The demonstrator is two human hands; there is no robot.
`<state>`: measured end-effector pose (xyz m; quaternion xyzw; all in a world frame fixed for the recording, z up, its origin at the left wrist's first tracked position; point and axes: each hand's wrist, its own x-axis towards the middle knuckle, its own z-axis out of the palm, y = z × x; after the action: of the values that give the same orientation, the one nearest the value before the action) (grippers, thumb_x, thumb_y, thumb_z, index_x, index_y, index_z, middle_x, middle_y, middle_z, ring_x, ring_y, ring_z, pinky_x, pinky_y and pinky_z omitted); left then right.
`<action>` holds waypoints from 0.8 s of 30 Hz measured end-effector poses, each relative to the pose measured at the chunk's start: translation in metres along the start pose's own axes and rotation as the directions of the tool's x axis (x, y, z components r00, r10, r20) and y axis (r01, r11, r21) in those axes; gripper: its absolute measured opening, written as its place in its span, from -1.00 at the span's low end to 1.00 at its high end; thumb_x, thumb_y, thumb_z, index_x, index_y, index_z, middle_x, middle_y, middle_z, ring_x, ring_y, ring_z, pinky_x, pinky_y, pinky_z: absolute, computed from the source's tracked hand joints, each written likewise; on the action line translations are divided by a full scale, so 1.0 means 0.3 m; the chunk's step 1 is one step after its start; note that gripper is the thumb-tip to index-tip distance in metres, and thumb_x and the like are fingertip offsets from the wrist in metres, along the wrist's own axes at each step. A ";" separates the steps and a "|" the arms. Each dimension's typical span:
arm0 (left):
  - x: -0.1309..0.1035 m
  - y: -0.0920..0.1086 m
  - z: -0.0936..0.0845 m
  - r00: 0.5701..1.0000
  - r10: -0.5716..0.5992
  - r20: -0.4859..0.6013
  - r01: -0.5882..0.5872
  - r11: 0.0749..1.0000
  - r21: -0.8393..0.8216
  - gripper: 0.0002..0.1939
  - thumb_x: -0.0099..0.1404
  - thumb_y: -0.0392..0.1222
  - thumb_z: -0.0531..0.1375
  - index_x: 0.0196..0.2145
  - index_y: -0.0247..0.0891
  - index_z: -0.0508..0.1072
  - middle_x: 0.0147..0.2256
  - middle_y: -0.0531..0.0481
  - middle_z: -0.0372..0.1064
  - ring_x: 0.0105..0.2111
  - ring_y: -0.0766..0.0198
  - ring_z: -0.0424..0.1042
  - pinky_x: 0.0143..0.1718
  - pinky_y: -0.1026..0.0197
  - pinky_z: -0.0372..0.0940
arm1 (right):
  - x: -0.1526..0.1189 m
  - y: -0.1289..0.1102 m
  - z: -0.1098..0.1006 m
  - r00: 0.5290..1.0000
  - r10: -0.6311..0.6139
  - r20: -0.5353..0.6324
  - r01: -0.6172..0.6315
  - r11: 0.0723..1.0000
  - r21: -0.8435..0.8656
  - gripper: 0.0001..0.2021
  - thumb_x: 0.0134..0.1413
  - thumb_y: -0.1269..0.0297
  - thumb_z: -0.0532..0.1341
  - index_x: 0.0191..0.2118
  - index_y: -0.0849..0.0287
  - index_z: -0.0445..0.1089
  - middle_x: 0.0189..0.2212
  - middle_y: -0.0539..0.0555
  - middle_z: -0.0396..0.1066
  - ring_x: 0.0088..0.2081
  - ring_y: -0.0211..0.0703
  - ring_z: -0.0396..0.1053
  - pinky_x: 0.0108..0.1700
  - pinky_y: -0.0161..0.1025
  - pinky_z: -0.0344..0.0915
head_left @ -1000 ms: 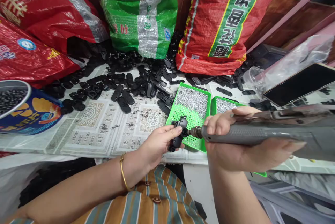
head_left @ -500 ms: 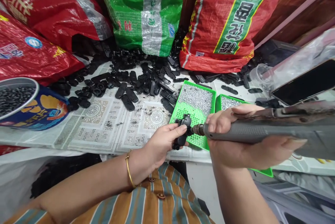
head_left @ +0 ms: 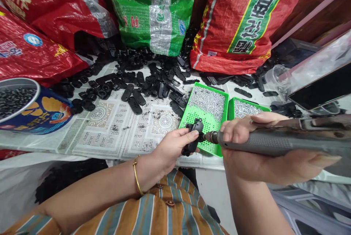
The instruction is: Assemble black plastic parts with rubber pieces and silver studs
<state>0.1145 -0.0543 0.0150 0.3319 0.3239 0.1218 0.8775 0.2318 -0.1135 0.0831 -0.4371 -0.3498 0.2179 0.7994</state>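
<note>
My left hand (head_left: 175, 146) is closed around a black plastic part (head_left: 195, 134), thumb on its face and fingers behind. The part has small round knobs at its ends and sits over the near edge of a green perforated tray (head_left: 189, 112). From the right, my right hand (head_left: 255, 147) grips a grey power screwdriver (head_left: 263, 140) held level. Its metal tip (head_left: 211, 137) points left and meets the right side of the black part; the exact contact point is hidden. Small silver screws (head_left: 208, 100) lie heaped at the tray's far end.
A second green tray (head_left: 231, 108) with screws stands to the right, partly behind my right hand. Black plastic pieces (head_left: 134, 105) are strewn below the red and green sacks (head_left: 161, 15). A blue tub (head_left: 46, 112) of dark bits stands left, a phone (head_left: 323, 86) right.
The whole view has shifted slightly, with the sacks appearing higher. Both hands keep their grips, and the screwdriver tip stays against the black part.
</note>
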 end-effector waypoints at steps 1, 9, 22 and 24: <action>0.000 0.000 0.000 1.000 0.006 0.006 -0.006 1.000 0.003 -0.71 0.09 -0.02 0.26 -0.37 -0.33 0.41 -0.45 0.02 0.30 -0.47 0.37 0.26 -0.36 0.26 0.13 | 0.000 -0.001 0.001 1.000 -0.003 0.000 0.003 1.000 0.003 -0.57 -0.16 -0.17 0.18 -0.41 0.14 0.41 -0.76 -0.08 0.23 -0.73 -0.23 0.17 -0.62 -0.22 0.16; -0.002 -0.003 0.001 1.000 -0.002 -0.015 0.002 1.000 0.020 -0.69 0.08 -0.01 0.26 -0.35 -0.32 0.42 -0.44 0.02 0.28 -0.46 0.37 0.28 -0.38 0.28 0.12 | 0.003 0.001 0.007 1.000 0.016 -0.022 -0.016 1.000 -0.013 -0.59 -0.23 -0.18 0.23 -0.45 0.10 0.42 -0.76 -0.08 0.23 -0.75 -0.24 0.14 -0.67 -0.22 0.13; 0.002 -0.018 0.014 0.999 0.036 -0.028 -0.036 0.999 -0.001 -0.69 0.07 0.01 0.26 -0.40 -0.32 0.39 -0.42 0.02 0.27 -0.46 0.38 0.22 -0.37 0.28 0.14 | -0.005 0.026 0.009 0.996 -0.047 0.079 0.047 0.999 -0.002 -0.62 -0.15 -0.12 0.21 -0.54 0.15 0.33 -0.77 -0.10 0.20 -0.73 -0.25 0.19 -0.68 -0.26 0.18; 0.000 -0.020 0.016 0.999 0.040 -0.030 -0.040 0.999 -0.002 -0.70 0.07 -0.01 0.26 -0.38 -0.32 0.39 -0.41 0.02 0.28 -0.45 0.38 0.22 -0.35 0.27 0.14 | -0.005 0.028 0.010 0.995 -0.043 0.095 0.042 0.999 0.009 -0.62 -0.15 -0.12 0.20 -0.54 0.14 0.33 -0.77 -0.10 0.20 -0.74 -0.25 0.18 -0.69 -0.26 0.17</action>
<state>0.1178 -0.0611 0.0138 0.3353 0.3301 0.1449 0.8704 0.2282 -0.1086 0.0765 -0.4161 -0.3959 0.2226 0.7878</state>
